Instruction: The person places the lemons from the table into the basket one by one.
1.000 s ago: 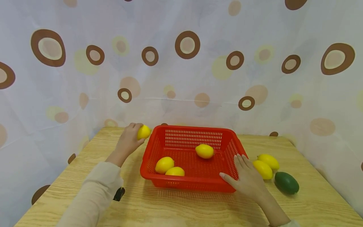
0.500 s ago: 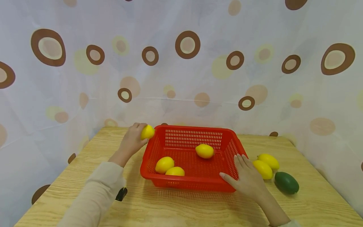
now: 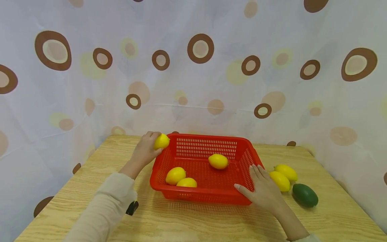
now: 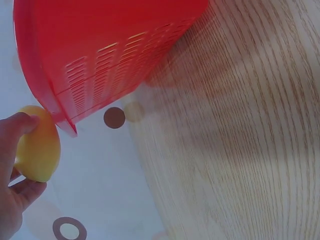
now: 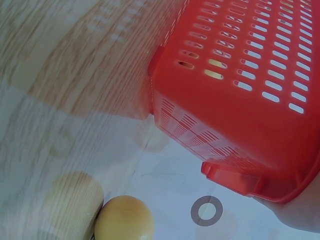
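Observation:
A yellow lemon (image 3: 162, 142) is gripped between the thumb and fingers of my left hand (image 3: 145, 148), right at the left rim of the red basket (image 3: 208, 191). In the left wrist view the lemon (image 4: 39, 145) overlaps the rim's edge, thumb on one side and fingertips beneath. My right hand (image 3: 266, 191) rests on the basket's right front corner, fingers straight and thumb spread over the rim. Inside the basket lie a lemon (image 3: 218, 161) toward the back right and two more, one lemon (image 3: 176, 176) beside another lemon (image 3: 186, 182), at the front left.
Right of the basket, two lemons (image 3: 280, 180) lie together on the wooden table (image 3: 211, 225), with a dark green oval fruit (image 3: 304, 195) nearby. A small black object (image 3: 132, 208) shows beside the left sleeve. Behind the table hangs a patterned curtain (image 3: 193, 84).
My left hand has moved a little to the right with the lemon, from beside the basket to its left rim. The right hand and the basket stay in place.

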Motion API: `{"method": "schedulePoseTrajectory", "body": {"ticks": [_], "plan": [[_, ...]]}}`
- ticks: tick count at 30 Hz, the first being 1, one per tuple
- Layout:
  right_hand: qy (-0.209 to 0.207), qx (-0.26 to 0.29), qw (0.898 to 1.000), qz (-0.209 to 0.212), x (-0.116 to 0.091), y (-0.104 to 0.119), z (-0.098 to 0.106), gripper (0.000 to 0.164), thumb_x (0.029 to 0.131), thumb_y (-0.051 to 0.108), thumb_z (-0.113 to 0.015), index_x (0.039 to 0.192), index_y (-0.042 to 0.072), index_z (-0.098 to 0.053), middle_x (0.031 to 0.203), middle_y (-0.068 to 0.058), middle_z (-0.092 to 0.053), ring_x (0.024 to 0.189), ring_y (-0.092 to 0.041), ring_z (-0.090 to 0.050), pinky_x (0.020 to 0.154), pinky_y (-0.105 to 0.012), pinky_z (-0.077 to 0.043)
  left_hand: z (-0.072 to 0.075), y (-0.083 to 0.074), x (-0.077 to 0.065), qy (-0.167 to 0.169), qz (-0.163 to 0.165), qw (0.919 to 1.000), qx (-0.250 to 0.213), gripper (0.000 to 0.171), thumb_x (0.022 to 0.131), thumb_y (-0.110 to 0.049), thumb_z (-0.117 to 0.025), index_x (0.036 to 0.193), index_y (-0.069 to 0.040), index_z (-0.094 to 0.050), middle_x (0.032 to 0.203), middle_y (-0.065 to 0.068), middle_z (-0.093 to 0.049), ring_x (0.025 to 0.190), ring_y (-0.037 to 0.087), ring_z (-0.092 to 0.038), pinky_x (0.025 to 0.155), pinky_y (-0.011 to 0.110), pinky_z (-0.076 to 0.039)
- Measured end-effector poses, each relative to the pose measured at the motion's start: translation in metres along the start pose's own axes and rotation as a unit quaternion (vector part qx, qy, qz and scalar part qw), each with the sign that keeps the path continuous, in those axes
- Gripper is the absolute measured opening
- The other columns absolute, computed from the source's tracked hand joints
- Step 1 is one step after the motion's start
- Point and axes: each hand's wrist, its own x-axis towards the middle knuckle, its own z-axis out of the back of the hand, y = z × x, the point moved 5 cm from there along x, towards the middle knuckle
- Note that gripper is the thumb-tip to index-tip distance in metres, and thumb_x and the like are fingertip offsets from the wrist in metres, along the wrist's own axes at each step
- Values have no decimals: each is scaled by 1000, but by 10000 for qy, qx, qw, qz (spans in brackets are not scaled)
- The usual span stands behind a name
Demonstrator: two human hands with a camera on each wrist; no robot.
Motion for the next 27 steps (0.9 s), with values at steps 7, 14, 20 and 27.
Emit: {"method": "schedulePoseTrajectory", "body": {"ticks": [7, 14, 20, 27], "plan": [[-23, 14, 10000, 32, 0, 0, 0, 91, 86, 61, -47, 138, -12, -32, 144, -30, -32, 135, -47, -25, 109, -58, -25, -3, -4, -1, 35, -30, 10000, -62, 47, 77, -9, -73, 118, 4, -54, 114, 24, -56, 98, 36, -56, 88, 47, -51], [21, 91, 10000, 10, 1, -1, -1, 93, 86, 62, -46, 138, -13, -30, 145, -30, -30, 135, -48, -24, 109, -59, -23, -3, -4, -2, -1, -71, 10000, -46, 47, 76, -9, -73, 117, 4, -54, 113, 24, -56, 97, 36, -56, 88, 47, -51], [49, 64, 10000, -36, 1, -2, -2, 94, 85, 63, -47, 138, -12, -30, 145, -30, -30, 134, -48, -24, 107, -61, -25, -5, -7, -2, 82, 19, 9999, -121, 47, 77, -9, -73, 118, 3, -54, 115, 23, -56, 99, 35, -56, 89, 46, -51], [67, 59, 9999, -72, 2, -2, -1, 94, 85, 63, -46, 139, -12, -30, 145, -30, -30, 135, -47, -24, 107, -61, -25, -7, -17, 0, 101, -112, 9998, -159, 46, 77, -10, -73, 118, 1, -55, 114, 21, -57, 99, 33, -57, 90, 44, -51]]}}
